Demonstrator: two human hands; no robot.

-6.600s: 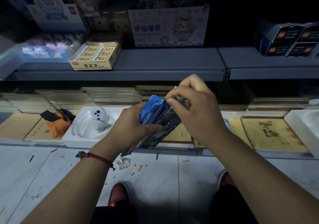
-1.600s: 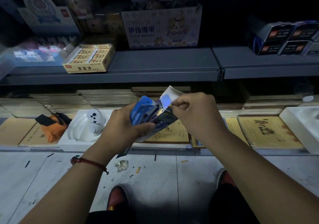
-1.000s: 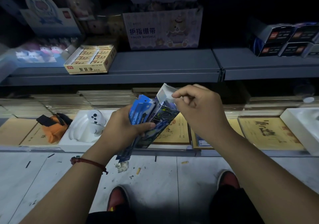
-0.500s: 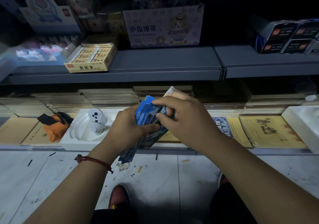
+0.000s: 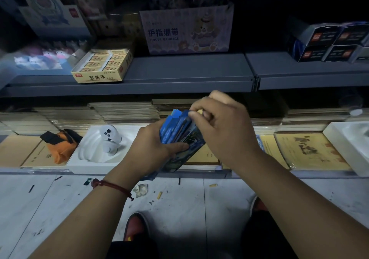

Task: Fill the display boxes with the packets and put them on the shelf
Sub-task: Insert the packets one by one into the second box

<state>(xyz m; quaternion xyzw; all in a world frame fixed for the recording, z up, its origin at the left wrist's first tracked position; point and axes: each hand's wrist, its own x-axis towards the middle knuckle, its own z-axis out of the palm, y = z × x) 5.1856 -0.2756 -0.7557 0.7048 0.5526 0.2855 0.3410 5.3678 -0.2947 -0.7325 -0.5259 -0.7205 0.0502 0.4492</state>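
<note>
Blue packets [image 5: 175, 127] sit bunched in the left hand [image 5: 153, 144], which grips them tight. The right hand [image 5: 221, 127] pinches their top edge, over the low shelf's [image 5: 50, 171] front edge.

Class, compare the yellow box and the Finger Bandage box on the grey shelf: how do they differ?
The yellow box is low and flat; the Finger Bandage box stands taller. The yellow box sits near the front edge; the Finger Bandage box is further back, to its right, pale lilac with a bear. Both rest on the grey shelf.
</note>
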